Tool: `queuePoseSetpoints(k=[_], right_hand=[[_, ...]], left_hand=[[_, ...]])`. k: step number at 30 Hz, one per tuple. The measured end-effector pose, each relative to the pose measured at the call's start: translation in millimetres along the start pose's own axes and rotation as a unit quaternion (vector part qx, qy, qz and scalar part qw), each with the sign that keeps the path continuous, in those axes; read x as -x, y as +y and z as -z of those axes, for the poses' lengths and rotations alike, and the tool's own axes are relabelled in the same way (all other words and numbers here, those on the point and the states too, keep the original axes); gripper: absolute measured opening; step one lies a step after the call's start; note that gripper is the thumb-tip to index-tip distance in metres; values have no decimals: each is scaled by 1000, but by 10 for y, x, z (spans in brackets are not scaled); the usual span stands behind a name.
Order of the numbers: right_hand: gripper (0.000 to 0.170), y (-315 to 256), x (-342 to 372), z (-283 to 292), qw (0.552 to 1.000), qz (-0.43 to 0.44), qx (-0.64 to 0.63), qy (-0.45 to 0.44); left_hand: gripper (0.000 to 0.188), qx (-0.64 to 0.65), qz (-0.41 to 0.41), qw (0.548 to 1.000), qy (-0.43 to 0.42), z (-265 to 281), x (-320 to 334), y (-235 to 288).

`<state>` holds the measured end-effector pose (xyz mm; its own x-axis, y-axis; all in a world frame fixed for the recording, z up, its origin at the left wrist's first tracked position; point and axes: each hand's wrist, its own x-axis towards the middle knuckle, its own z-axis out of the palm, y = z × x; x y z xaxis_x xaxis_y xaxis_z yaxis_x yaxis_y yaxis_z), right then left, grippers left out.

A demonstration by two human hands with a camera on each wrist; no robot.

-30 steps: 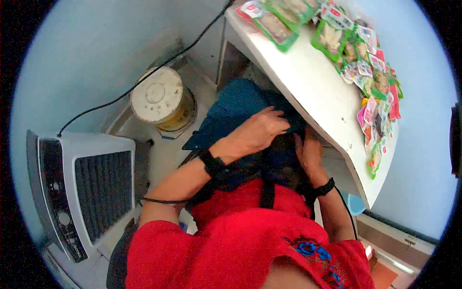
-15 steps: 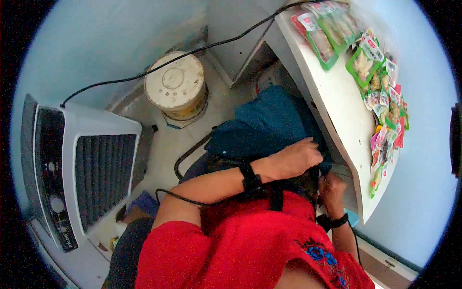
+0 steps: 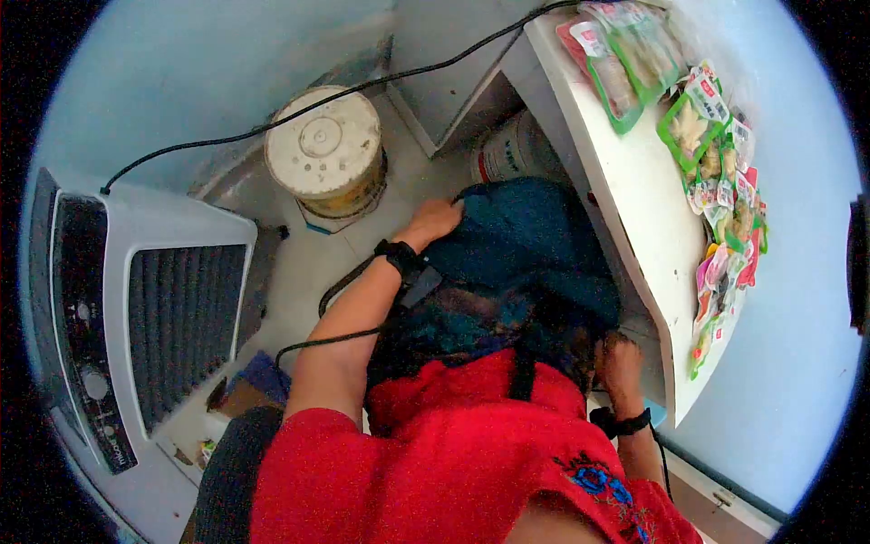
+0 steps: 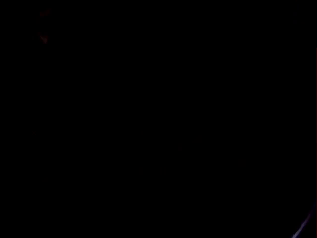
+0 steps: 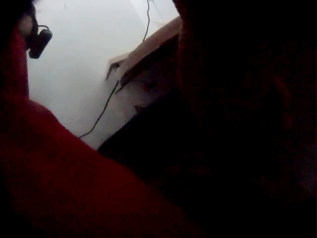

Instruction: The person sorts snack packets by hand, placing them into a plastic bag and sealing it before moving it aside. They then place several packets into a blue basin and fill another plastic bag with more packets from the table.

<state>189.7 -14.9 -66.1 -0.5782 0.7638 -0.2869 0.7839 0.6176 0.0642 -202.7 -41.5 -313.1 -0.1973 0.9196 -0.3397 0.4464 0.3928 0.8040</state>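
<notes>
In the head view a dark blue cloth [image 3: 535,236] lies spread over the person's lap, beside the white table. At its far left edge the left hand [image 3: 433,222] pinches the fabric, arm stretched forward. Close to the waist, the right hand [image 3: 623,367] has curled fingers at the cloth's near right edge, beside the table's side. Darker patterned fabric [image 3: 462,313] shows between the blue cloth and the red top [image 3: 435,444]. Almost everything in the left wrist view is black. Dark shapes and red fabric [image 5: 59,168] fill most of the right wrist view, where the hand's grip is hidden.
The white table [image 3: 625,208] carries several packaged snacks [image 3: 693,127]. On the floor stand a lidded bucket [image 3: 323,150] and, under the table, another bucket [image 3: 507,150]. A grey air cooler [image 3: 172,308] is at the left, with a black cable [image 3: 399,82] crossing above.
The left hand has moved from beside the right hand out to the far left edge of the cloth, which now lies more spread. The right hand stays near the waist.
</notes>
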Motion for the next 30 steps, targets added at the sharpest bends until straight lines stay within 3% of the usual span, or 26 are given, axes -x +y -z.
queuePoseSetpoints(k=[1, 4, 6, 9, 11, 14, 16, 19, 20, 22, 26, 27, 28, 29, 30], right_hand=[[18, -11, -13, 23, 1000, -5, -3, -10], [18, 22, -39, 47, 999, -15, 16, -48], [18, 35, -52, 73, 999, -8, 20, -46], [16, 9, -65, 74, 999, -9, 8, -30], [18, 26, -83, 12, 1000, -6, 4, -5], [20, 78, -81, -102, 1000, 4, -1, 11], [14, 63, -102, -14, 1000, 1, -23, -20], [14, 133, -175, -110, 998, -1, -59, 6], [14, 168, -219, -138, 998, 3, -68, -2], [13, 260, -235, -163, 996, 5, -81, -24], [12, 192, -264, -49, 993, -19, -87, -74], [10, 190, -272, -72, 992, 11, -126, -10], [10, 244, -236, -144, 995, 11, -102, -16], [9, 343, -182, -251, 997, 11, -78, -23], [9, 404, -183, -303, 998, 12, -52, -30]], left_hand=[[52, 21, -25, 997, -64, 25, 51, -34], [51, 21, 157, 985, -62, -32, 169, 372], [50, -44, 90, 976, -192, -7, -81, -40], [47, -97, -2, 981, -169, -456, -278, -847], [44, -116, -33, 981, -151, -599, -380, -1084], [38, -176, 51, 942, -281, -534, -543, -652], [34, -200, 53, 933, -293, -863, -737, -721], [27, -221, 48, 928, -295, -1444, -1049, -1001], [25, -222, 31, 930, -291, -1627, -1147, -1145], [21, -230, -88, 935, -255, -2160, -1329, -1621], [17, -102, -144, 939, -296, -2255, -1243, -1983], [16, -88, -146, 933, -317, -2259, -1210, -2014], [16, -73, -148, 927, -338, -2234, -1161, -2009], [17, -105, -242, 898, -352, -2195, -1128, -2017], [19, -106, -253, 893, -356, -2106, -1077, -1968]])
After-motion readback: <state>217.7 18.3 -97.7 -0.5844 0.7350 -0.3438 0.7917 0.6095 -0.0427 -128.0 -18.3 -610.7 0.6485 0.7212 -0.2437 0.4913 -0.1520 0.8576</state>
